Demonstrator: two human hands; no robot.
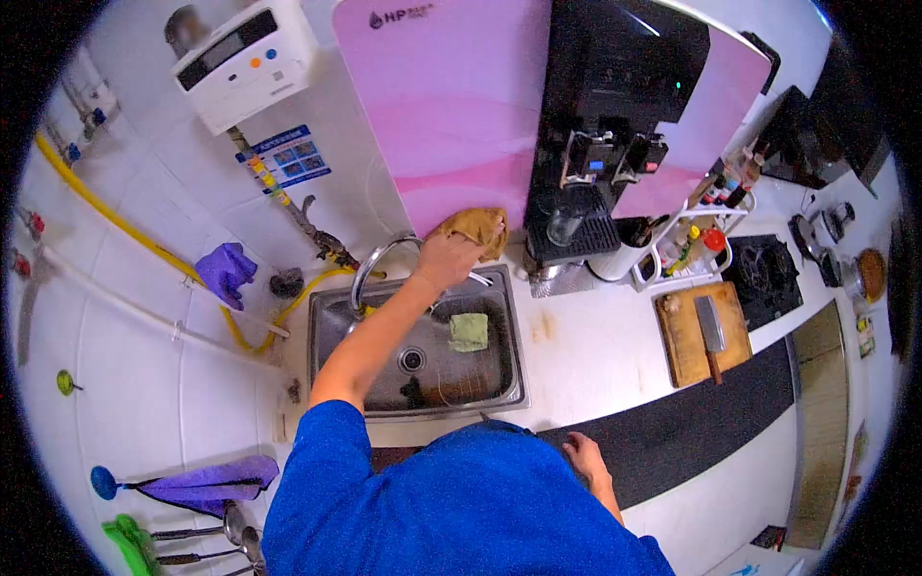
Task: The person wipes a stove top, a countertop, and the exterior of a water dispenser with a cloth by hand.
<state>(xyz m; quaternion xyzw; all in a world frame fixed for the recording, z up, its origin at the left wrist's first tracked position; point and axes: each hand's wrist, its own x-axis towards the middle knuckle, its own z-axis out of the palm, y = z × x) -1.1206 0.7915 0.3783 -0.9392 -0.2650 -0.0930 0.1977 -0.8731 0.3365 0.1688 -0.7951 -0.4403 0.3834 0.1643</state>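
My left hand (451, 258) is stretched out over the back of the sink and holds a brown cloth (480, 228) against the lower edge of a pink panel (451, 115). The curved faucet (361, 278) stands beside my left forearm. My right hand (586, 455) hangs low by the counter's front edge, over the dark mat (663, 437); its fingers look slightly curled and apart, with nothing in them. A light green cloth (469, 332) lies in the metal sink (521, 384), near the drain.
Right of the panel is a black water dispenser (615, 86) with a glass (565, 227) under it. Farther right are a white rack (642, 278) with bottles, and a cutting board (680, 336) bearing a cleaver (711, 324). Purple cloths and ladles hang at the left.
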